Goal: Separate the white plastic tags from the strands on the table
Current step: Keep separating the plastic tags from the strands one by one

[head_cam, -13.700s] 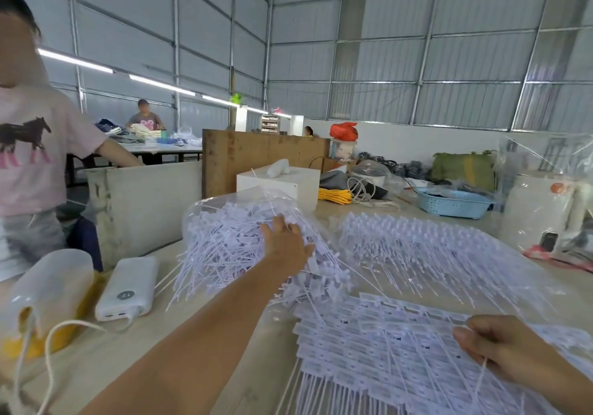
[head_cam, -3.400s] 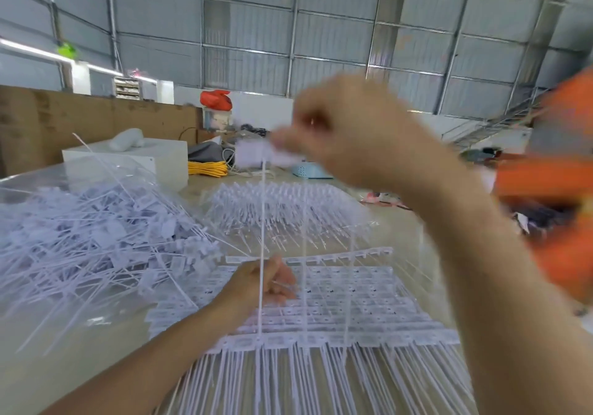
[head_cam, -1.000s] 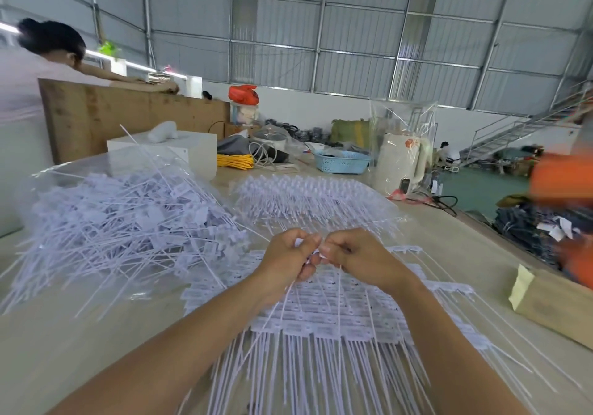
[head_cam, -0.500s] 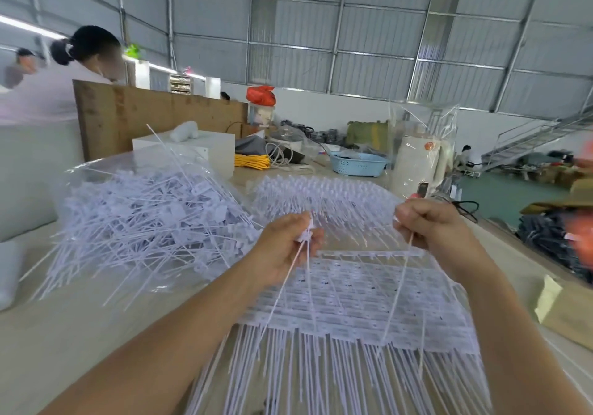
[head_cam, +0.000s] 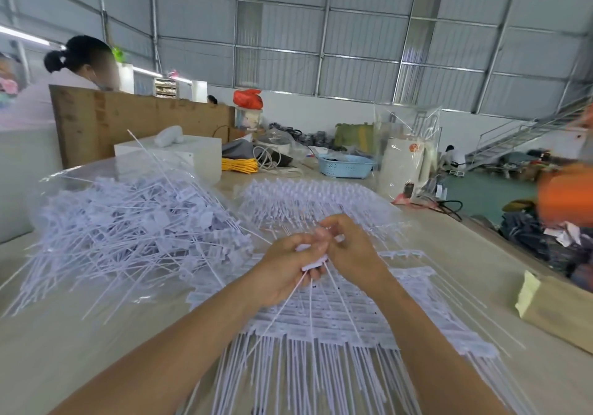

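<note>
Both hands meet above a flat stack of joined white tag strips point(head_cam: 349, 321) lying on the table in front of me. My left hand point(head_cam: 285, 273) grips a small bunch of white plastic tags point(head_cam: 313, 265), whose thin strands hang down toward me. My right hand point(head_cam: 351, 247) touches the left one, its fingertips pinching the top of the same bunch. A big loose heap of separated tags with strands point(head_cam: 128, 231) lies on clear plastic at the left. Another fanned batch of tags point(head_cam: 314, 199) lies behind my hands.
Along the back of the pale table point(head_cam: 80, 344) stand a white box point(head_cam: 192, 154), yellow cord point(head_cam: 239, 165), a blue basket point(head_cam: 345, 165) and a bagged white appliance point(head_cam: 406, 164). A cardboard piece point(head_cam: 558, 312) lies at the right edge. A person point(head_cam: 73, 71) stands beyond a wooden board at left.
Half a second ago my hands were apart, each holding a strand end. Now the right hand has come back to the left, and both close on the tag bunch.
</note>
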